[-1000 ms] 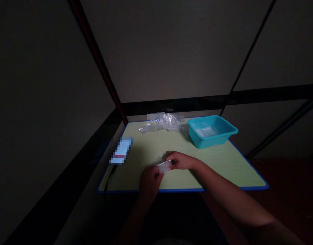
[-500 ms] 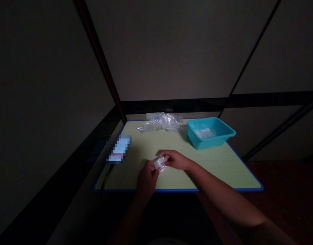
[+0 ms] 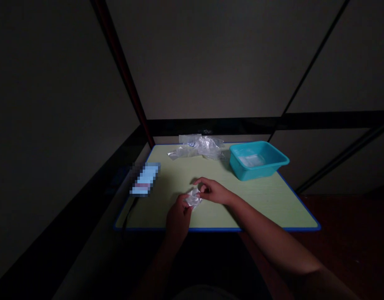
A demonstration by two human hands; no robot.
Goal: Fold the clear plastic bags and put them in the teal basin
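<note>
A small clear plastic bag (image 3: 194, 199), crinkled and shiny, is held between my two hands above the near middle of the table. My left hand (image 3: 178, 214) grips its left side between thumb and fingers. From the right, my right hand (image 3: 214, 191) pinches the bag's upper right part with the thumb, its index finger stretched out over the far side. Whatever may be inside the bag is too small and blurred to make out.
The light yellow-green table (image 3: 257, 208) has a blue edge. Crumpled clear plastic bags (image 3: 204, 146) lie at its back. A teal plastic basin (image 3: 257, 166) with whitish flat packets inside stands at the back right. A pixelated phone-like bright screen (image 3: 146, 179) is at the left edge.
The bag has been turned and creased a little between my fingers. My right index finger has lifted and straightened slightly. The whole view has shifted a little.
</note>
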